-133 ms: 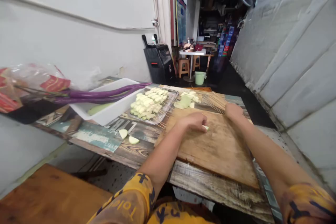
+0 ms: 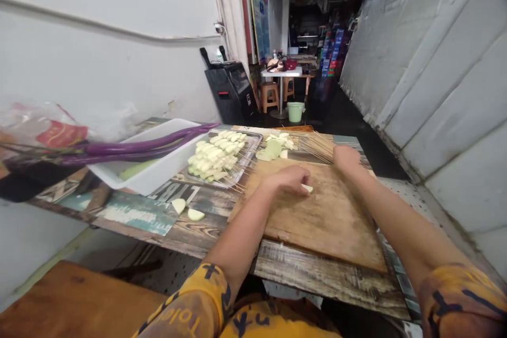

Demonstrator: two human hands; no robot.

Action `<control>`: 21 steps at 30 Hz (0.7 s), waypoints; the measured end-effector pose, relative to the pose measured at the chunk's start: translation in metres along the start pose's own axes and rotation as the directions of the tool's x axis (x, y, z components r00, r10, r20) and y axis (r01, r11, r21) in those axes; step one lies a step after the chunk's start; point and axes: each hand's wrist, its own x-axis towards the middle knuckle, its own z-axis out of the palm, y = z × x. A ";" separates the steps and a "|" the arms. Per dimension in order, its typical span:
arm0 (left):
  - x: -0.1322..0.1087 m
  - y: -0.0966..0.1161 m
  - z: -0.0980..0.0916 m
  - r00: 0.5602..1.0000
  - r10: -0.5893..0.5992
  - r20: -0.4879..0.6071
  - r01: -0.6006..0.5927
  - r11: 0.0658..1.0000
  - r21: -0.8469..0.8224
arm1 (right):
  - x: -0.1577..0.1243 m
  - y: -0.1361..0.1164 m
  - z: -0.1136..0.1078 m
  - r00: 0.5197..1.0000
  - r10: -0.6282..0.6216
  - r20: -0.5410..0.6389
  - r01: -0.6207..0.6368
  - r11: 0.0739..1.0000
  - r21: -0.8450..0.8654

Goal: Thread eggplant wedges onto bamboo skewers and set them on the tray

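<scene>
My left hand (image 2: 292, 179) is closed around a pale green vegetable slice (image 2: 308, 188), held just over the wooden cutting board (image 2: 317, 222). Beyond the board's far right corner, my right hand (image 2: 347, 159) curls at the near ends of a bundle of bamboo skewers (image 2: 317, 145); its fingertips are mostly hidden. Loose pale slices (image 2: 274, 149) lie in a pile behind the board. To the left, a clear tray (image 2: 253, 143) carries rows of skewered slices (image 2: 217, 153). Two cut pieces (image 2: 195, 214) rest on the table left of the board.
A white bin (image 2: 152, 182) at the left holds a green vegetable, with long purple eggplants (image 2: 138, 146) across it. Plastic bags (image 2: 61, 132) lie beside it. A wooden stool (image 2: 79, 301) is at lower left. Farther back stand a black speaker (image 2: 232, 90) and a green bucket (image 2: 295, 111).
The view has turned slightly, so the scene sits a little farther left. The slice in my left hand shows more. Both hands stay in nearly the same places over the board and skewers.
</scene>
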 end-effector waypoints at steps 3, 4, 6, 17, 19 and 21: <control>0.000 0.003 0.001 0.998 0.031 0.047 -0.028 0.997 -0.070 | -0.011 -0.004 -0.011 0.995 -0.010 -0.103 0.012 1.000 0.016; 0.000 0.004 0.002 0.998 0.040 0.048 -0.036 0.996 -0.077 | -0.017 -0.005 -0.014 0.991 -0.018 -0.129 0.022 0.999 0.028; -0.001 0.006 0.004 0.999 0.043 0.030 -0.041 0.997 -0.068 | -0.033 -0.007 -0.016 0.985 -0.033 -0.168 0.045 0.997 0.063; 0.052 -0.050 -0.058 0.786 -0.496 -0.368 0.607 0.733 0.308 | -0.075 0.009 0.025 0.957 0.247 -0.154 -0.076 0.724 0.685; 0.065 -0.064 -0.067 0.784 -0.522 -0.335 0.619 0.697 0.362 | -0.077 0.008 0.020 0.962 0.238 -0.135 -0.078 0.710 0.700; 0.074 -0.075 -0.067 0.779 -0.555 -0.292 0.627 0.667 0.402 | -0.081 0.006 0.013 0.967 0.229 -0.110 -0.085 0.700 0.709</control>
